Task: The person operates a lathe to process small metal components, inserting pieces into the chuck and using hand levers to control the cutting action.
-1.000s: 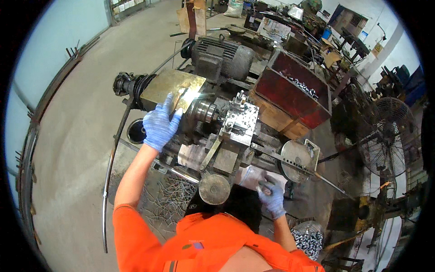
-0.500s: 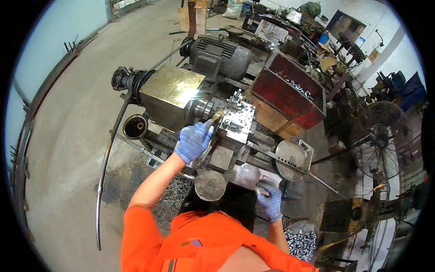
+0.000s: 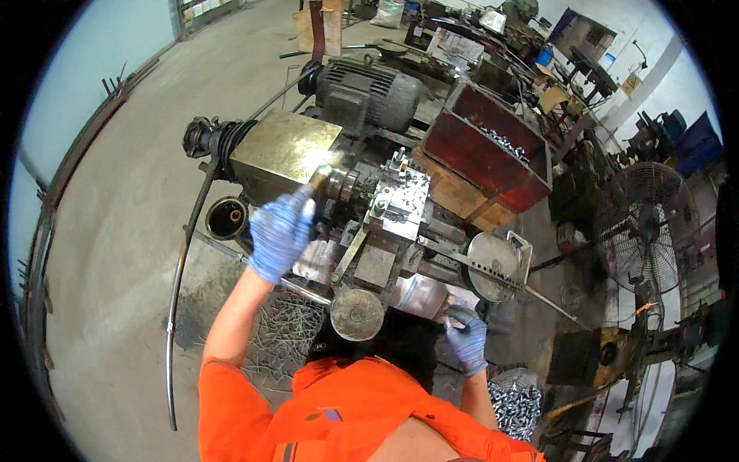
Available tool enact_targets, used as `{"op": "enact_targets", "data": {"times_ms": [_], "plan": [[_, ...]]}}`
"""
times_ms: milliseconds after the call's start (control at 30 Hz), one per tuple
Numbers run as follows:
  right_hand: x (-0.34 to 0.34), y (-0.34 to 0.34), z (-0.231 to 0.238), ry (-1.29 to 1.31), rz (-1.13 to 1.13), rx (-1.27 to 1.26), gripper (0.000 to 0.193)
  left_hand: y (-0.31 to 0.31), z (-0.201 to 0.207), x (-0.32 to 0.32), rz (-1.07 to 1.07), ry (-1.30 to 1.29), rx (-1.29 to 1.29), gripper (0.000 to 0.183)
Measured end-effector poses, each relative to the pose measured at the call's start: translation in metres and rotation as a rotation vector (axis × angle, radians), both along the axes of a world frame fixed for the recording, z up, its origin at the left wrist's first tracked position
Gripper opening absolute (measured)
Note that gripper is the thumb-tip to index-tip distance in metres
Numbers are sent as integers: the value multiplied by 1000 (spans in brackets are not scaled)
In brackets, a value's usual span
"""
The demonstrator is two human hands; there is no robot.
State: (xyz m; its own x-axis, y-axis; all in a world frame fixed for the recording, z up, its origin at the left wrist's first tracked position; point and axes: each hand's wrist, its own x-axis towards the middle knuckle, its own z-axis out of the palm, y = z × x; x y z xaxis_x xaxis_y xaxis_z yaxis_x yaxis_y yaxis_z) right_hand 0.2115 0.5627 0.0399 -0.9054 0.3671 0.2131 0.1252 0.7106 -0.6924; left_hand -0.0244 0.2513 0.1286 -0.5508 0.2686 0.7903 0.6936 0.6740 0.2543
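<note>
I observe the left hand (image 3: pixel 281 237), in a blue glove, closed around a slim brown brush-like tool (image 3: pixel 318 180); motion blur softens its upper end. The tool projects up and to the right from the fingers, its far end at the front right corner of the brass-coloured housing cover (image 3: pixel 285 142), just beside the metal chuck (image 3: pixel 341 185). I cannot tell whether it makes contact with either. The tool block (image 3: pixel 400 202) stands to the right of the chuck, apart from the left hand. I register the right hand (image 3: pixel 466 340), also gloved, low on the right side with fingers partly curled, near the right end of a pale sheet (image 3: pixel 419 296) and below the large round disc (image 3: pixel 493 266). I cannot tell whether its fingers enclose anything.
</note>
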Motion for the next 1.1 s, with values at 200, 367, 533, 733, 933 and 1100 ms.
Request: {"op": "enact_targets", "data": {"times_ms": [200,367,533,733,933,1100], "plan": [[15,6,-3,81,-100,70,17,-16,-13,-54,69,7,-25,24],[28,12,15,68,-140,57,20,-17,-13,-51,109,-245,-114,34],[58,32,8,-20,-249,2,26,-5,-19,-63,-4,-380,-143,42],[116,63,-27,22,-453,15,30,-22,-32,-78,82,-409,-226,47],[224,138,-82,-372,-981,197,45,-13,13,3,201,-334,151,42],[279,203,-92,-891,-1062,186,60,-46,-7,2,215,-358,338,39]]}}
